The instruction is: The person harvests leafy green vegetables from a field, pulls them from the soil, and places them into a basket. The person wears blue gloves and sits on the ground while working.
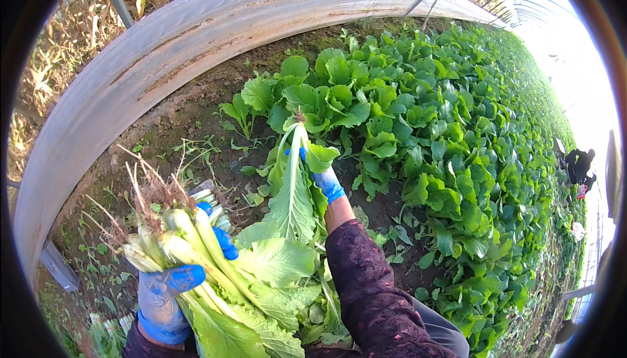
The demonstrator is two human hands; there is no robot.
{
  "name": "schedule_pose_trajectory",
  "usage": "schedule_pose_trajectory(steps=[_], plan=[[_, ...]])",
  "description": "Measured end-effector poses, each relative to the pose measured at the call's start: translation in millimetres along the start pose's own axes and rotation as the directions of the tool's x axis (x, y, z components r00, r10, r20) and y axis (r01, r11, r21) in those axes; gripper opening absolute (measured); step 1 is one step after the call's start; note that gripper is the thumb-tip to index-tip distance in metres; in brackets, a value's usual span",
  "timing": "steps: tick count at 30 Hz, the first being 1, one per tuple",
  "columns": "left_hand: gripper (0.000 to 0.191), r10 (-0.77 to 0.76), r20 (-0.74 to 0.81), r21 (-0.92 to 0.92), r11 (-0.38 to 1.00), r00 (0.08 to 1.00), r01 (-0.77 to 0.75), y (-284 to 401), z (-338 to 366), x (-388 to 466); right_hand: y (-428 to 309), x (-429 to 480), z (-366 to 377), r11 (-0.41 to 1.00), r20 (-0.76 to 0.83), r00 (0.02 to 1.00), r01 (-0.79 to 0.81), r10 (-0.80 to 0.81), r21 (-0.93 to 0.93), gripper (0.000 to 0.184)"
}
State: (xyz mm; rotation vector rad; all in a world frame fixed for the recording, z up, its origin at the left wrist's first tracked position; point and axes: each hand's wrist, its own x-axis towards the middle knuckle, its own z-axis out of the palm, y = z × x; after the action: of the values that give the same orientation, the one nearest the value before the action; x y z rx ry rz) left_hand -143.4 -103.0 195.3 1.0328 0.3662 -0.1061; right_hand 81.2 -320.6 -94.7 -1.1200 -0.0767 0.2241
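Observation:
My left hand (165, 293), in a dirt-smeared blue glove, grips a thick bunch of leafy greens (215, 265). The bunch's soil-covered roots point up and to the left, while its pale stalks and broad leaves spread toward the lower right. Ahead, my right hand (327, 184), also gloved in blue, holds one leafy green plant (295, 176) with its small root end uppermost. That plant partly covers the fingers, and its leaves hang down against those of the bunch. White cut-looking stalk ends (218, 211) show just behind my left fingers.
A dense bed of growing greens (450, 162) fills the right side. Translucent plastic sheeting (196, 39) curves along the far and left edge. Tied bundles of greens (115, 326) lie at lower left, near a grey plastic-looking object (60, 266). Weeds dot the bare soil (166, 118).

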Motion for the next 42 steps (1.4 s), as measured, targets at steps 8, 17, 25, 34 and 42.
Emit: schedule_pose_trajectory(steps=[8,17,25,34,42], plan=[[0.048,0.002,0.209,0.031,0.999,0.978,-0.009,-42.0,-4.9,-20.9,-105.8,-201.9,-12.0,0.884,-0.077,0.988,-0.082,0.132,0.459,0.040],[0.042,-0.127,0.236,0.057,0.991,0.963,0.117,-87.0,-14.1,-22.9,21.4,-221.0,-86.4,0.933,-0.268,0.903,-0.280,0.336,0.225,0.027],[0.045,-0.197,0.289,0.073,0.980,0.937,0.184,-92.4,-8.7,-14.2,87.5,-203.0,-106.8,0.978,-0.458,0.867,-0.136,0.196,0.160,0.027],[0.050,-0.342,0.261,0.217,0.932,0.903,0.290,-99.0,-1.4,-11.7,20.0,-210.4,-43.2,0.997,-0.449,0.891,0.083,-0.075,0.000,0.030],[0.048,-0.409,0.368,0.269,0.907,0.835,0.325,-101.1,4.7,-14.4,-66.5,-227.6,50.9,0.888,-0.135,0.989,0.109,-0.053,0.447,0.045]])
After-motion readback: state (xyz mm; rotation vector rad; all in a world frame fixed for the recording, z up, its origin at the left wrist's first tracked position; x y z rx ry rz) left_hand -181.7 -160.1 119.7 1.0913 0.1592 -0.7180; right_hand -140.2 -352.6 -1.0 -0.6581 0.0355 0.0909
